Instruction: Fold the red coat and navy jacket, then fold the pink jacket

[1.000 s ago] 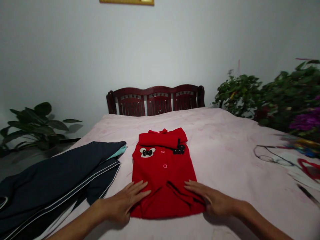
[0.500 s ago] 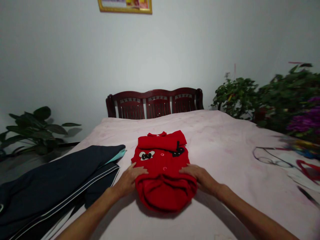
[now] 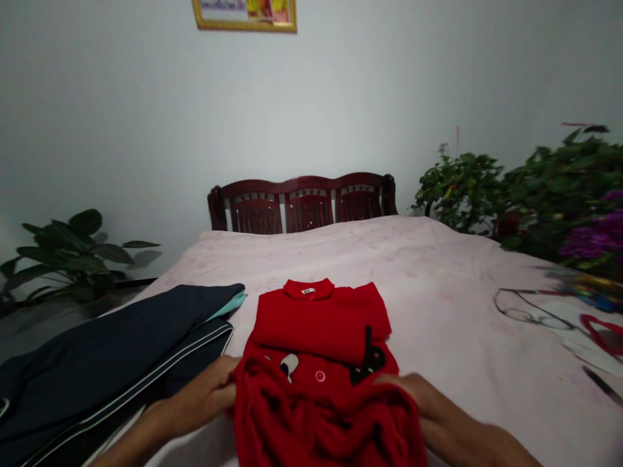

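A red collared shirt (image 3: 311, 324) with round buttons and black-and-white bow patches lies partly folded on the bed, collar toward the headboard. Its near end is bunched and lifted toward me. My left hand (image 3: 217, 389) grips that edge on the left, fingers partly hidden by the cloth. On the opposite side my right hand (image 3: 413, 395) holds the same raised edge, with most of its fingers behind the fabric. The raised part covers some of the patches and a button.
Dark navy clothing (image 3: 121, 350) with white piping lies on the left of the pink bedsheet (image 3: 457, 311). Eyeglasses (image 3: 530, 318), a red-rimmed object (image 3: 603, 334) and a dark pen-like item (image 3: 602, 384) are at the right. A wooden headboard (image 3: 306, 201) stands behind, with plants on both sides.
Both hands have moved toward me and slightly apart, drawing the shirt nearer. Its lower edge is now lifted and bunched, and the collar shows more fully.
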The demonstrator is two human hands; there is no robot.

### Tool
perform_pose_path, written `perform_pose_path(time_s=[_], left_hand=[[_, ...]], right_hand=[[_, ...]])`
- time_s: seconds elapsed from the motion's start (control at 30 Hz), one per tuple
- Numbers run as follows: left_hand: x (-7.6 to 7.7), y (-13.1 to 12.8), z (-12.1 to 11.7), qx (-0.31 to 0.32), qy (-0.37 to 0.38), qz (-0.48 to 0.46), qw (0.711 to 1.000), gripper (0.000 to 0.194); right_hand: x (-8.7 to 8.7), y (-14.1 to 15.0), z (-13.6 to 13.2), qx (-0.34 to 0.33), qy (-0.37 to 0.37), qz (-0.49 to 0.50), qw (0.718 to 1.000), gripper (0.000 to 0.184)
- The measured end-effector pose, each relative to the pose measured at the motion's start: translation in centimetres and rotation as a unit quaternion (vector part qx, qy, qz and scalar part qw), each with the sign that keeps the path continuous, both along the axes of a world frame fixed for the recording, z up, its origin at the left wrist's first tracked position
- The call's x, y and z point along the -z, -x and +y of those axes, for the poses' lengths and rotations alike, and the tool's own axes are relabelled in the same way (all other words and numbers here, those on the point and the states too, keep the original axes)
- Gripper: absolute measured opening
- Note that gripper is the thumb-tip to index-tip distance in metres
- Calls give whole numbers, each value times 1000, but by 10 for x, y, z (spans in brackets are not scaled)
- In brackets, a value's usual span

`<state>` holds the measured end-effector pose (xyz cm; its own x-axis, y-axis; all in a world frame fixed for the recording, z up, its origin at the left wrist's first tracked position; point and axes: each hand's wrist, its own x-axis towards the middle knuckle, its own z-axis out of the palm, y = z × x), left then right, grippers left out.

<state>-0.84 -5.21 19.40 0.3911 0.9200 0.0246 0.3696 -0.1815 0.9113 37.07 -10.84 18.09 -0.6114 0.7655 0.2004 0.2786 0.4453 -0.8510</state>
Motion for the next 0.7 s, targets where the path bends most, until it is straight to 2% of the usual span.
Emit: perform_pose_path(time_s=[0.07,0.13,0.2,0.27,0.33,0.4,0.43,0.53,0.63,0.7], left_hand=[[11,-6,22,-21,25,-46,998,24],[10,-15,56,-62,34,-114,991,33],[6,-25,96,-119,34,-143,982,41],[9,-34,133,-166,34,-76,983,38],[25,-40,162,-203,36,15,978,32],[49,-41,181,-235,37,78,968,22],[61,-40,188,-250,35,97,963,17],[90,-30,200,-281,28,142,949,12],[99,-19,209,-296,29,144,944,25],[97,-14,213,-302,31,117,946,42]], right_hand=[[10,2,22,83,45,83,992,42],[8,1,59,202,48,156,966,48],[1,-2,106,310,23,174,934,50],[1,-4,154,388,-8,98,916,48],[14,-4,194,441,-12,-83,894,45],[37,-3,220,459,11,-234,857,41],[49,-3,228,461,24,-276,843,40],[75,-4,239,457,31,-316,831,38],[77,-12,247,442,-32,-378,813,41],[70,-21,256,440,-85,-397,801,54]])
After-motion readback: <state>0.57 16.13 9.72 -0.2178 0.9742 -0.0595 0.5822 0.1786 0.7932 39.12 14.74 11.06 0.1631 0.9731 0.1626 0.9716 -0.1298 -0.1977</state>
